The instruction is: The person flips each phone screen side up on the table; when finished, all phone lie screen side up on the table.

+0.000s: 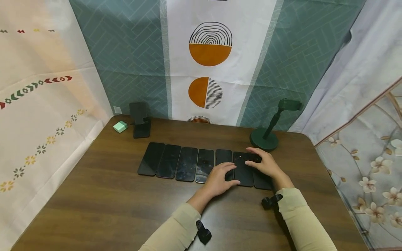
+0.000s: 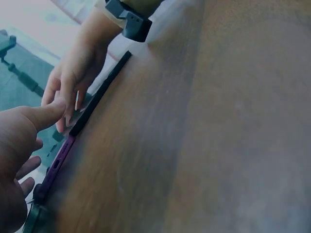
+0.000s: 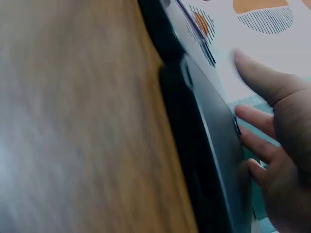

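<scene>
Several dark phones lie side by side in a row on the wooden table. My left hand (image 1: 220, 179) hovers over or rests on the row's right part, with thumb and fingers spread beside the left edge of a black phone (image 1: 244, 173) lying camera side up. It partly hides the neighbouring phone (image 1: 223, 156). Across the rightmost phone (image 1: 263, 180) reaches my right hand (image 1: 267, 164), its thumb stretched toward the black phone. In the right wrist view, its fingers (image 3: 257, 145) lie loosely at the far side of a phone (image 3: 214, 131). Whether they touch it, I cannot tell.
A green lamp-like stand (image 1: 264, 138) stands behind the row's right end. At the back left are a black phone stand (image 1: 141, 129) and a light green charger (image 1: 120, 126). Patterned cloths hang behind the table (image 1: 103, 202) and at both sides.
</scene>
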`<control>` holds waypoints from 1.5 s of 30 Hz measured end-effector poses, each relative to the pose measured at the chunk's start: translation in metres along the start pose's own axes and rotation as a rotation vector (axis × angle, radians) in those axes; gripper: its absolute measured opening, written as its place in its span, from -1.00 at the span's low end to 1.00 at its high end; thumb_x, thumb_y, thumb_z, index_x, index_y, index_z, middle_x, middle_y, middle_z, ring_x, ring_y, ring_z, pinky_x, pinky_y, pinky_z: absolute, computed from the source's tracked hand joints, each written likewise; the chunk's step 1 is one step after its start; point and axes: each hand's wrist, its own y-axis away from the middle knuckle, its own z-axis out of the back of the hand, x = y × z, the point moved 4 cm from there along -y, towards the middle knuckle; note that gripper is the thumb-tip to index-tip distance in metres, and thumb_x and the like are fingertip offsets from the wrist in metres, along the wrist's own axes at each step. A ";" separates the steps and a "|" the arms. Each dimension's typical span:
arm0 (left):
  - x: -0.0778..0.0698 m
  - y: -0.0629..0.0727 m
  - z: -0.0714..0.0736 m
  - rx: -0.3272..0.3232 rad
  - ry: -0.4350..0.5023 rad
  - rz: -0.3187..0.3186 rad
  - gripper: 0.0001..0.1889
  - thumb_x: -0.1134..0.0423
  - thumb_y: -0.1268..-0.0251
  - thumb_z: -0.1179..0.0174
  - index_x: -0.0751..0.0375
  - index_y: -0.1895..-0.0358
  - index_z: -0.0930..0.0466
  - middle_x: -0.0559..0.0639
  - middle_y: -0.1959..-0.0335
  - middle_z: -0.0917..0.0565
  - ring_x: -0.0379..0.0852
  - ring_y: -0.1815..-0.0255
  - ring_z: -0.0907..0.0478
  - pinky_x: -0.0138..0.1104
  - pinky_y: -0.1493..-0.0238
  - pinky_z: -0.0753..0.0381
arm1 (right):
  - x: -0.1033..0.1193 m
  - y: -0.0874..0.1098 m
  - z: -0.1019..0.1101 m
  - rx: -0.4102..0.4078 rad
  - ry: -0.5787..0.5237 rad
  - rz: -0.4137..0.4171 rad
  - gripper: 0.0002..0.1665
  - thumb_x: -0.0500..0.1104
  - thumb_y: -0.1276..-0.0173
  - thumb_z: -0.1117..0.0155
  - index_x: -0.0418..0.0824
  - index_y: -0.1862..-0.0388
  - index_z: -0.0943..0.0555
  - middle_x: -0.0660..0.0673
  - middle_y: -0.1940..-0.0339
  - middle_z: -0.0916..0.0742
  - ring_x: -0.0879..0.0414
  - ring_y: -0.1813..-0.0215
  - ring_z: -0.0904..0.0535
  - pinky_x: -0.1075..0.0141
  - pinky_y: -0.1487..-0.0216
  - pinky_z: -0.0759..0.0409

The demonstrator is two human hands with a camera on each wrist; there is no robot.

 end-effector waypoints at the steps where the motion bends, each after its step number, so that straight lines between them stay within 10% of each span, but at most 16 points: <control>1: -0.001 -0.001 -0.002 0.008 0.002 0.003 -0.38 -0.03 -0.26 -0.43 0.14 -0.33 -0.57 0.02 -0.39 -0.52 0.01 -0.44 -0.39 -0.05 -0.42 -0.39 | -0.001 0.001 0.000 0.035 0.012 -0.010 -0.19 -0.05 -0.26 -0.54 -0.24 -0.43 -0.47 -0.28 -0.34 -0.59 -0.26 -0.35 -0.48 -0.25 -0.32 -0.40; 22: -0.021 -0.021 -0.037 -0.011 -0.084 -0.002 -0.22 -0.08 0.06 -0.60 0.11 -0.30 -0.60 -0.08 -0.26 -0.62 -0.17 -0.35 -0.48 -0.17 -0.52 -0.21 | -0.009 0.009 -0.005 0.140 -0.005 -0.029 -0.10 -0.11 -0.28 -0.52 -0.24 -0.53 -0.34 -0.37 -0.47 -0.44 -0.44 -0.49 -0.21 -0.42 -0.39 -0.16; 33: -0.018 -0.022 -0.036 -0.021 -0.058 0.063 -0.18 -0.06 0.10 -0.63 0.17 -0.31 -0.59 -0.02 -0.30 -0.60 0.08 -0.40 -0.44 -0.14 -0.46 -0.32 | -0.010 0.004 -0.003 0.080 -0.099 -0.004 -0.44 -0.37 -0.44 -0.26 -0.34 -0.40 -0.45 -0.34 -0.34 -0.57 -0.30 -0.41 -0.39 -0.26 -0.39 -0.26; 45: -0.014 -0.023 -0.036 -0.015 -0.013 0.035 -0.19 -0.05 0.05 -0.61 0.17 -0.33 -0.57 0.00 -0.30 -0.60 0.01 -0.39 -0.45 -0.17 -0.46 -0.32 | -0.010 0.003 0.001 0.078 -0.238 -0.006 -0.34 -0.59 -0.23 -0.29 -0.39 -0.32 -0.41 -0.40 -0.30 -0.56 -0.32 -0.39 -0.40 -0.26 -0.39 -0.25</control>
